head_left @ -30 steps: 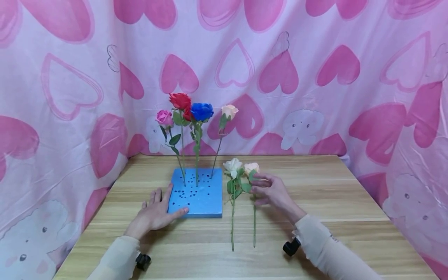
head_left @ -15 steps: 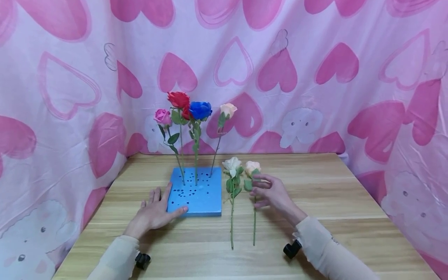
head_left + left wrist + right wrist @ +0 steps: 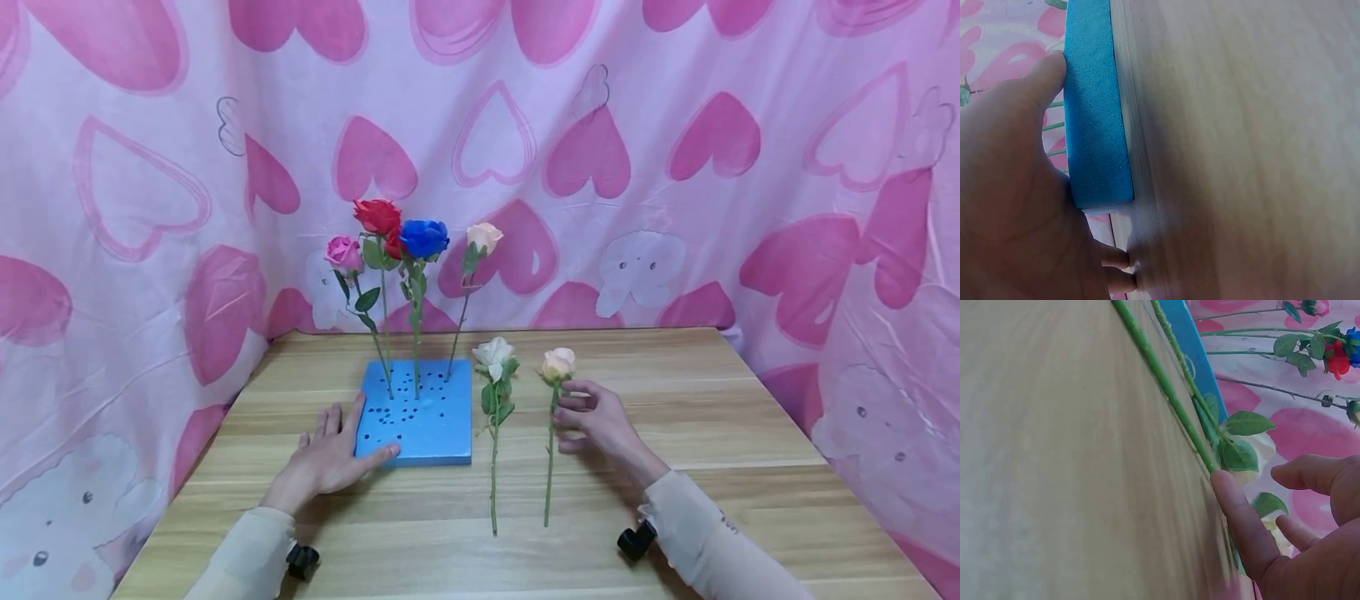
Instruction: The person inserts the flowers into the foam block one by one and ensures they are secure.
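Observation:
My left hand (image 3: 322, 460) rests against the left side of a blue foam block (image 3: 442, 433), fingers spread, its thumb on the block's front edge. In the left wrist view, the thumb lies along the foam block (image 3: 1097, 112). My right hand (image 3: 600, 421) is beside a pale peach rose (image 3: 558, 365) lying on the table. In the right wrist view, one fingertip touches the green stem (image 3: 1166, 384), while the other fingers stand apart from it. A white rose (image 3: 493, 358) lies between the block and the peach rose.
Standing in the holed block are a pink rose (image 3: 344, 254), a red rose (image 3: 377, 217), a blue rose (image 3: 424, 239) and another peach rose (image 3: 484, 238). The wooden table (image 3: 675, 533) ends at a pink heart-patterned curtain (image 3: 660, 67).
The lying peach rose has shifted right, away from the white rose, along with my right hand. My left hand stays against the block.

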A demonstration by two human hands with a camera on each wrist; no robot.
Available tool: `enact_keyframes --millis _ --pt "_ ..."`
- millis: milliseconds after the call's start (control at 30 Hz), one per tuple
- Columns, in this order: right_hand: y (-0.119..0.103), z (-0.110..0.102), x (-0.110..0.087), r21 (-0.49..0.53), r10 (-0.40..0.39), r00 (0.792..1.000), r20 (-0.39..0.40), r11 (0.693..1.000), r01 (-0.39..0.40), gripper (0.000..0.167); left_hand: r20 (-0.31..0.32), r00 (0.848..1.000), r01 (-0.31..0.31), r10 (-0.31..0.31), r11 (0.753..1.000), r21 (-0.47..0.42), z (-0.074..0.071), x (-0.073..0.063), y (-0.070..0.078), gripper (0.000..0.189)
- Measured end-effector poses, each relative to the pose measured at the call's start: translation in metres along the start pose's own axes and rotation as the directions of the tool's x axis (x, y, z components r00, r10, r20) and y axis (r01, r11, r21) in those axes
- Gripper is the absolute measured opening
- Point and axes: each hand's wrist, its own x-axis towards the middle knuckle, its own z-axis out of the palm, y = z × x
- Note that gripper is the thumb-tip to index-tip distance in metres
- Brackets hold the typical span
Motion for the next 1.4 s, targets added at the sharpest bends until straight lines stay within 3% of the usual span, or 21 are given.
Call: enact_keyframes --millis 200,533,867,1067,1267,1400 --pt "0.006 0.001 -0.001 -0.015 0.015 1.0 -0.016 1.0 -0.015 0.067 0.009 1.0 -0.002 0.002 1.0 -0.004 0.001 0.0 -0.001 0.125" --pt "0.004 0.003 0.0 -0.149 0.043 0.998 -0.046 0.988 -0.049 0.084 -0.002 1.0 -0.015 0.015 1.0 0.012 0.001 0.001 -0.001 0.126" --pt "0.001 0.01 0.0 -0.242 0.034 0.996 -0.082 0.969 -0.054 0.088 0.002 1.0 -0.008 0.008 1.0 0.007 -0.001 0.002 -0.001 0.125" --pt "0.003 0.015 0.002 -0.407 -0.006 0.998 -0.066 0.913 -0.022 0.101 0.009 1.0 -0.007 0.007 1.0 0.006 -0.001 0.002 -0.001 0.125" --pt "0.006 0.018 0.007 -0.597 -0.123 0.99 -0.066 0.8 0.06 0.102 -0.007 1.0 -0.014 0.014 1.0 0.02 -0.001 0.004 -0.001 0.126" --pt "0.008 0.02 0.008 -0.588 -0.14 0.986 -0.087 0.806 0.063 0.099 -0.001 1.0 -0.01 0.01 1.0 0.018 -0.001 0.003 -0.002 0.126"
